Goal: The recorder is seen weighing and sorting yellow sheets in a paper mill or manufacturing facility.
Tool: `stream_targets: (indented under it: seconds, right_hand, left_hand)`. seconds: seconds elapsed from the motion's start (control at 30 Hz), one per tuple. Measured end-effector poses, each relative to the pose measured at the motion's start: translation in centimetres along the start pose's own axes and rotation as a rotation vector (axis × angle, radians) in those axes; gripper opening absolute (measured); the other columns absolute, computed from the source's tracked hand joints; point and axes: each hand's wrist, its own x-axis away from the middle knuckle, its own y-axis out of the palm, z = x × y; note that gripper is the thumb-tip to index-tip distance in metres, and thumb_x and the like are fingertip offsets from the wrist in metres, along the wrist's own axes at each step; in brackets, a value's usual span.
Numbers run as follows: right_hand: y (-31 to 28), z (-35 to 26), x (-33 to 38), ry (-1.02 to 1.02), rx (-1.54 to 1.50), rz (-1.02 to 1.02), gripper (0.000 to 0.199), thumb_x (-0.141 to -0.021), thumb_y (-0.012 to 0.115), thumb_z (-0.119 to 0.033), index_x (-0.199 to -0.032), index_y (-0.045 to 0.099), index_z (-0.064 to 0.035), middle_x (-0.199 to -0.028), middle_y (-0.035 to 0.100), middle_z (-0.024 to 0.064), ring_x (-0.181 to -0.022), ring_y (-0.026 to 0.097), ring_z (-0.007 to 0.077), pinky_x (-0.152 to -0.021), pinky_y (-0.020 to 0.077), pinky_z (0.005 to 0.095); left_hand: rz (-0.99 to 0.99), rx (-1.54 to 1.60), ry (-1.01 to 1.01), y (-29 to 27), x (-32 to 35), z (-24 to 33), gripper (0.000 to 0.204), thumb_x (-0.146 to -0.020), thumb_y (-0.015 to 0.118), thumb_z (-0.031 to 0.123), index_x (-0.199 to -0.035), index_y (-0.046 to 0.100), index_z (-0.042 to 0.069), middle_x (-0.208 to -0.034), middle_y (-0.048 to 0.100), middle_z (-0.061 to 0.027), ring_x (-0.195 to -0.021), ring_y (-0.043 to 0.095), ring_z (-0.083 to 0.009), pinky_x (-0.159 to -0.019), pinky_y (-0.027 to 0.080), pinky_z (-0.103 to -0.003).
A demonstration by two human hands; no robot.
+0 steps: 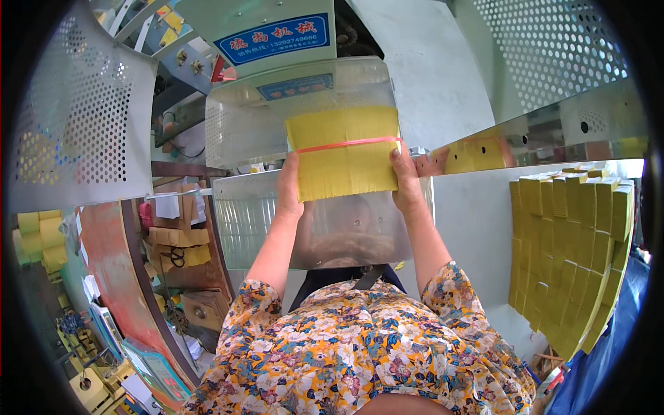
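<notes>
Over the far edge of the metal tray, our left hand and right hand hold a yellow bundle, fingers clamped on its opposite sides. We see a pink band across it and, beyond, a blue label on the machine.

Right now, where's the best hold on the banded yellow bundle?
Probably the side edges of the yellow bundle, squeezed inward from left and right, where the left hand and right hand hold it: it's broad, and the pink band crosses it side to side.
</notes>
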Motion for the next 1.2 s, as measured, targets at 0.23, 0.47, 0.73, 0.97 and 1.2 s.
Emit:
stream_targets:
  seconds: [0.23, 0.47, 0.73, 0.97, 1.2]
  right_hand:
    - [-1.4, 1.9, -0.6, -0.042, -0.010, -0.037, 0.084, -0.091, 0.064, -0.054, -0.153, 0.030, -0.0094, -0.147, 0.044, 0.0081, -0.137, 0.038, 0.0234, -0.114, 0.0294, 0.0380]
    - [0.2, 0.4, 1.6, -0.100, 0.075, -0.132, 0.084, -0.095, 0.060, -0.050, -0.157, 0.023, -0.0068, -0.155, 0.035, 0.0125, -0.145, 0.029, 0.0247, -0.118, 0.0224, 0.0372]
    - [0.4, 0.2, 8.7, -0.139, 0.952, -0.070, 0.050, -0.101, 0.052, -0.037, -0.135, 0.054, -0.0007, -0.118, 0.067, 0.0149, -0.111, 0.062, 0.0224, -0.097, 0.0464, 0.0359]
    - [-3.1, 0.3, 11.6, -0.081, 0.634, 0.186, 0.028, -0.101, 0.057, -0.023, -0.105, 0.067, 0.0026, -0.088, 0.072, 0.0076, -0.084, 0.067, 0.0157, -0.082, 0.0522, 0.0322]
    - [-1.5, 1.9, 10.6, -0.083, 0.256, 0.261, 0.014, -0.099, 0.060, -0.014, -0.098, 0.067, -0.0026, -0.087, 0.065, -0.0006, -0.085, 0.058, 0.0069, -0.077, 0.0457, 0.0226]
  left_hand:
    - [-0.037, -0.059, 0.041, -0.2, 0.4, 0.3, 0.065, -0.101, 0.046, 0.056, -0.139, 0.051, 0.004, -0.138, 0.055, -0.0072, -0.128, 0.050, -0.0197, -0.108, 0.038, -0.036]
    - [0.103, -0.011, 0.070, -0.9, 5.4, 0.8, 0.058, -0.104, 0.043, 0.049, -0.138, 0.052, 0.004, -0.135, 0.057, -0.0074, -0.125, 0.053, -0.0193, -0.105, 0.041, -0.034]
    - [0.336, -0.585, 0.070, -5.2, 13.2, -0.3, 0.046, -0.106, 0.043, 0.035, -0.111, 0.065, -0.004, -0.101, 0.067, -0.0074, -0.088, 0.061, -0.0133, -0.078, 0.049, -0.031]
    - [0.281, -0.558, 0.130, -7.6, 15.8, 1.5, 0.039, -0.105, 0.049, 0.030, -0.117, 0.067, -0.003, -0.102, 0.070, -0.0093, -0.086, 0.065, -0.0159, -0.076, 0.052, -0.030]
    - [0.119, -0.381, 0.076, -6.6, 13.3, 2.7, 0.042, -0.103, 0.053, 0.028, -0.134, 0.054, 0.000, -0.123, 0.062, -0.0112, -0.109, 0.060, -0.0167, -0.089, 0.050, -0.031]
